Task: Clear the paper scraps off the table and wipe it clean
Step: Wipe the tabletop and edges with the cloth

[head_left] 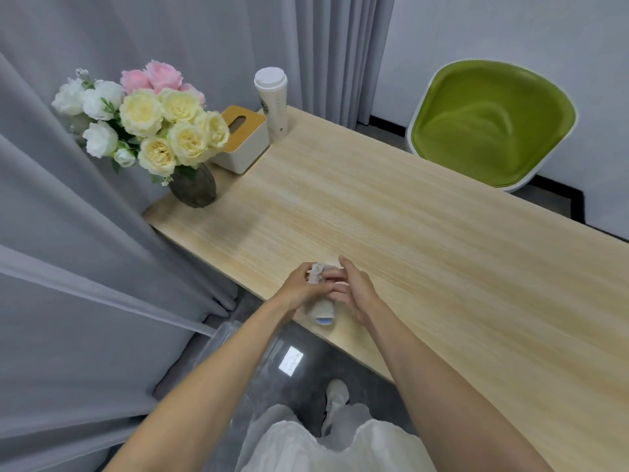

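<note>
**Status.** I see no loose scraps on the table (425, 233), so I judge collection done or nearly done. The scraps (316, 270) form one crumpled white wad in the left hand (299, 289), which clenches round it just over the table's near edge. The right hand (355, 291) lies alongside, fingers nearly straight and touching the wad; I see no closed grip. A beige roll (323, 311) with a bluish end hangs just below both hands and is probably the cloth. I cannot tell which hand carries it. Remaining, in my judgement: discard the wad, then wipe. No wipe marks show either way.

**Surface and room.**
- Surface: pale wood grain, matte.
- Well ahead and left of the hands: vase (194, 189) of flowers, tissue box (243, 141), lidded cup (274, 100).
- Well ahead and right: green chair (493, 124).
- Left of the left arm: grey curtain (68, 250).
- Below the hands: dark floor (359, 374).
</note>
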{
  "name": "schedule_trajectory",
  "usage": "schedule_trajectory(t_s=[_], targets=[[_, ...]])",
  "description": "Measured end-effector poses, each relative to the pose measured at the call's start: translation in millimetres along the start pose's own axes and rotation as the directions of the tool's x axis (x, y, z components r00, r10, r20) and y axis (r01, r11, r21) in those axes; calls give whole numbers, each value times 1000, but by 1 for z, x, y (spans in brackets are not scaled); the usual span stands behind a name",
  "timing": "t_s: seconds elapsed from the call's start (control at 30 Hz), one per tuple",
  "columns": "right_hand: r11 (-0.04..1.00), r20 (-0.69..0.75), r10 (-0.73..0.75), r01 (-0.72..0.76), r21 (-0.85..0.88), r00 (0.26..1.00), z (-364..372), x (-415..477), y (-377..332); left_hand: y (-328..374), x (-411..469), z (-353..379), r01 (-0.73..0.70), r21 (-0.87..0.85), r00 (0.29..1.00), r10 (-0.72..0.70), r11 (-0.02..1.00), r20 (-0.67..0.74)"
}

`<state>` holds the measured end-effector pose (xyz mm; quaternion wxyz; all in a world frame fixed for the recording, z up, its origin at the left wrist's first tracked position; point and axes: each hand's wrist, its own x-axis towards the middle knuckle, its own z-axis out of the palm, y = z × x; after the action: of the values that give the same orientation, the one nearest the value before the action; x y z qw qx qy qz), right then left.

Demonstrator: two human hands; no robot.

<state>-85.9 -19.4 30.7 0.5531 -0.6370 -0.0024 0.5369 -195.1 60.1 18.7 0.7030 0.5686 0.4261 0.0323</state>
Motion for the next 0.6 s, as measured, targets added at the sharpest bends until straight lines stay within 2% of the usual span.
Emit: schedule_trajectory(t_s=[0.03,0.07,0.1,0.13,0.2,0.23,0.3,0.4,0.43,0.57,0.6], targets=[[1000,24,-5,5,-6,1000,-5,4,-3,-2,6,-3,71,-107,997,-69,992,21],[999,17,-19,20,-48,1000,-8,9,-5,-4,12,-5,121,-142,993,-119,982,23],[989,-17,-44,41,-143,999,-10,14,-5,-8,20,-7,135,-61,990,-137,989,-32],[962,-67,-84,63,-266,994,-11,18,-6,-14,28,-7,132,130,984,-114,983,-139],[892,-135,-163,87,-444,977,-18,26,-2,-26,38,-6,118,452,947,37,884,-318],[875,-157,-189,94,-475,969,-23,29,1,-32,42,-4,108,533,930,104,839,-352],[853,-187,-221,96,-513,957,-34,34,8,-45,45,1,120,634,900,185,764,-393],[823,-224,-235,71,-563,946,-46,40,14,-60,42,16,169,644,805,272,746,-527],[815,-231,-247,73,-575,941,-48,42,15,-66,40,23,181,664,784,300,726,-543],[739,-223,-308,85,-668,925,-47,50,23,-85,41,28,113,815,820,410,568,-399],[702,-217,-330,85,-707,919,-46,51,26,-86,39,28,83,824,840,405,561,-361]])
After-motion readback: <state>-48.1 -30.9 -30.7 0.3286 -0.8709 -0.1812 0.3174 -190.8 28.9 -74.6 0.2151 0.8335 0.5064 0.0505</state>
